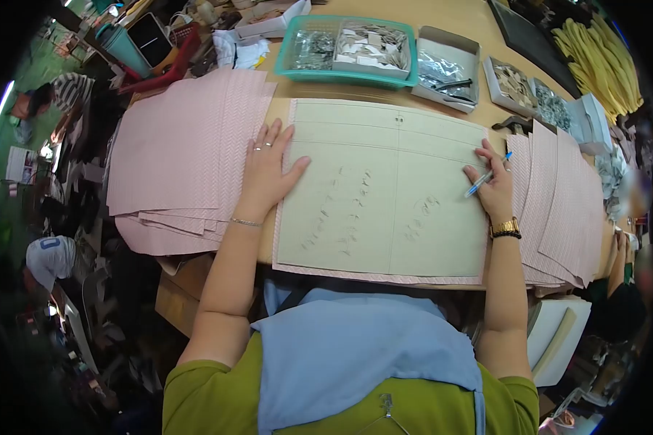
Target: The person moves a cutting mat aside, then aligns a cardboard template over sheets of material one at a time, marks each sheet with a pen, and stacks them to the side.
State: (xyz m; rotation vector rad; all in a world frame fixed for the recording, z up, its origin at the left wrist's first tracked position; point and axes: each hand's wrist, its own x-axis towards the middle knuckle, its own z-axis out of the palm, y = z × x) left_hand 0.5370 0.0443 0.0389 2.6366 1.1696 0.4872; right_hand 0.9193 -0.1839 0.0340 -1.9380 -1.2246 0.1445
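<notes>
A pale green pattern sheet (348,174) with ruled lines and faint handwriting lies flat in front of me, on top of a pink textured sheet (384,278) whose edge shows along the bottom. My left hand (270,165) rests flat with fingers apart on the left edge of the pattern sheet. At the sheet's upper right edge, my right hand (495,180) holds a blue-and-clear pen (474,190) between its fingers. The pen's blue end points up and right, its other end down and left, over the sheet.
Pink sheets are stacked at left (174,145) and fanned at right (559,196). Along the back stand a teal basket (286,69), a white box with packets (446,98) and smaller boxes of parts (511,83). Yellow material (595,61) lies at the far right. Other people sit nearby.
</notes>
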